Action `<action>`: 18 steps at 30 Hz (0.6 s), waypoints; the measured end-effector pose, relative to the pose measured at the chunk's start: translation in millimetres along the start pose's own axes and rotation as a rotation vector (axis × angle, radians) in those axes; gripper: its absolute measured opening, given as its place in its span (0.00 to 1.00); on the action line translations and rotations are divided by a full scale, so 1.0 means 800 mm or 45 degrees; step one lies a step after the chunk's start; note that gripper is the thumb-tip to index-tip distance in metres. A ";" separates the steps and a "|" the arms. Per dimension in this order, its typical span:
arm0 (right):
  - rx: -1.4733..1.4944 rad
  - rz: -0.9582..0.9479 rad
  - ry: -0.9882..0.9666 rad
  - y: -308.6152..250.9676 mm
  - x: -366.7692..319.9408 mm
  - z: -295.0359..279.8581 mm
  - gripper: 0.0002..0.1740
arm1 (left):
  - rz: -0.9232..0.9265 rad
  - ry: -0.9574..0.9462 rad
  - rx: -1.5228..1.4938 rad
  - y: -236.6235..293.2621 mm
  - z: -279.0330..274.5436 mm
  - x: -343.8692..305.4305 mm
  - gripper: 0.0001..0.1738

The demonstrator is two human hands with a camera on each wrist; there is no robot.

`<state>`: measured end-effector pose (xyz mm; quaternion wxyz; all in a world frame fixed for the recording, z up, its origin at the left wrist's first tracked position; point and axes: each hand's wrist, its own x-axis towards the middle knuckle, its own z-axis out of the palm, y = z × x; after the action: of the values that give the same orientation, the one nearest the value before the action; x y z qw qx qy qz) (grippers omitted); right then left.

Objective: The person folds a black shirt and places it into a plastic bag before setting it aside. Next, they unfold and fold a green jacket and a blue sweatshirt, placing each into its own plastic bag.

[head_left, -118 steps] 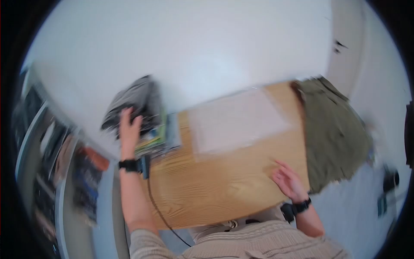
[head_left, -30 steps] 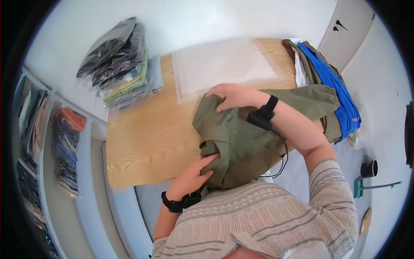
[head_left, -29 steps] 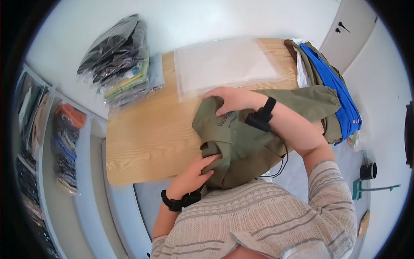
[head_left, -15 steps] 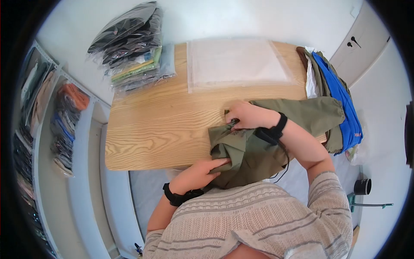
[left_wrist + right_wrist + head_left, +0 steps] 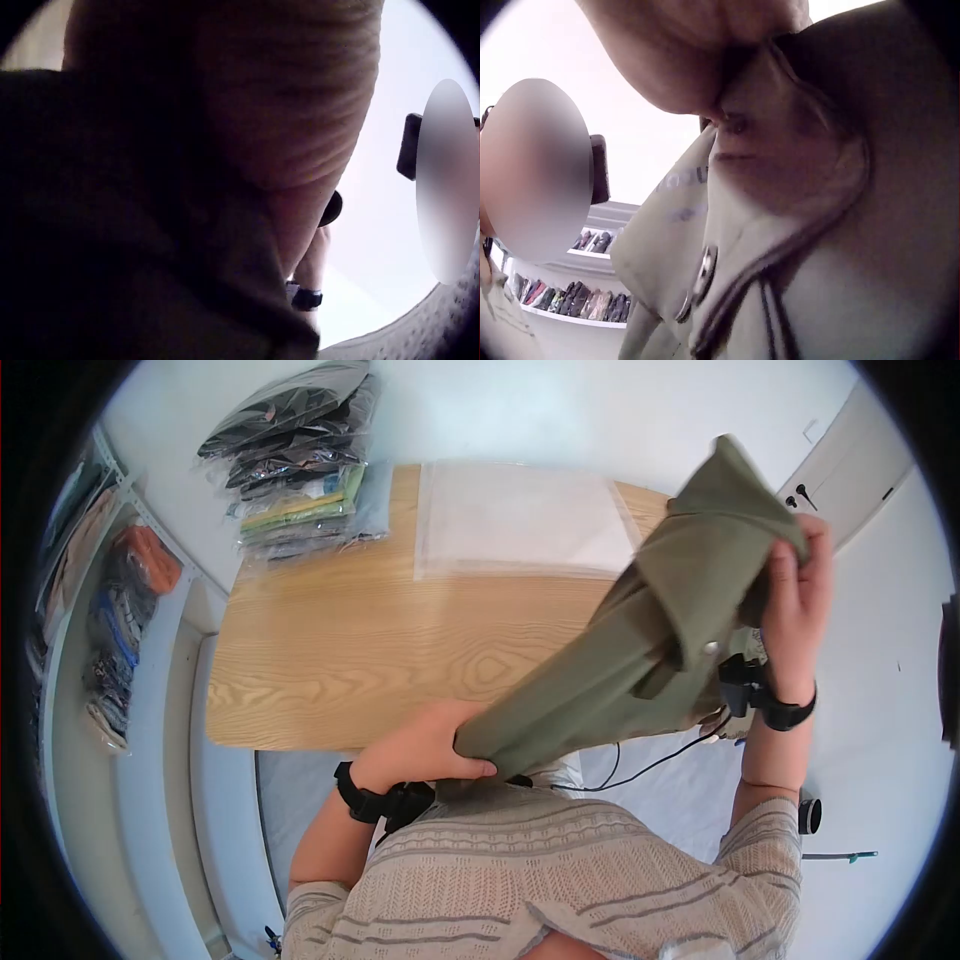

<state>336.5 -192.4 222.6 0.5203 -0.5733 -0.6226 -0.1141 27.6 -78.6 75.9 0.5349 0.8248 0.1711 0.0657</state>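
An olive green garment [image 5: 650,630] is stretched in the air between both hands, above the wooden table [image 5: 380,660]. My right hand [image 5: 795,595] grips its upper end, raised at the right. My left hand [image 5: 435,745] grips the lower end near my chest, at the table's near edge. In the right wrist view the garment [image 5: 802,225] fills the frame, with a metal snap [image 5: 705,270] on its edge. The left wrist view is dark, filled by the hand [image 5: 285,112] and cloth.
A clear flat plastic bag [image 5: 520,520] lies at the table's far side. A stack of bagged clothes [image 5: 300,460] sits at the far left corner. Shelves with packed clothes [image 5: 110,610] line the left wall. A cable [image 5: 640,765] hangs from my right wrist.
The garment has been lifted off the table. My right hand rose up and to the right with one end, while the left hand kept the other end low.
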 end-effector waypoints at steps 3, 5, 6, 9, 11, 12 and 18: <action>0.048 -0.118 0.270 -0.002 0.020 -0.031 0.10 | 0.083 -0.006 0.129 -0.021 0.013 0.006 0.25; 0.077 -0.079 0.408 -0.008 0.033 -0.044 0.11 | -0.258 -0.143 -0.193 -0.032 0.018 0.006 0.26; 0.077 -0.078 0.411 -0.006 0.037 -0.050 0.11 | -0.258 -0.144 -0.191 -0.035 0.019 0.003 0.26; -0.023 -0.063 0.466 0.009 0.048 -0.072 0.12 | -0.111 0.449 -0.179 -0.045 0.002 -0.012 0.29; -0.051 -0.055 0.503 0.018 0.057 -0.087 0.13 | -0.104 0.854 0.122 -0.019 -0.038 -0.024 0.29; -0.070 -0.070 0.477 0.022 0.060 -0.092 0.14 | -0.027 1.083 0.331 0.009 -0.064 -0.031 0.29; -0.087 0.131 0.358 0.053 0.064 -0.074 0.12 | 0.287 1.285 0.850 0.095 -0.212 0.003 0.19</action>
<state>412.6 -192.5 268.8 0.5878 -0.6003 -0.5089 -0.1876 -3.5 40.5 215.5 0.0908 0.8280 0.3263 0.4469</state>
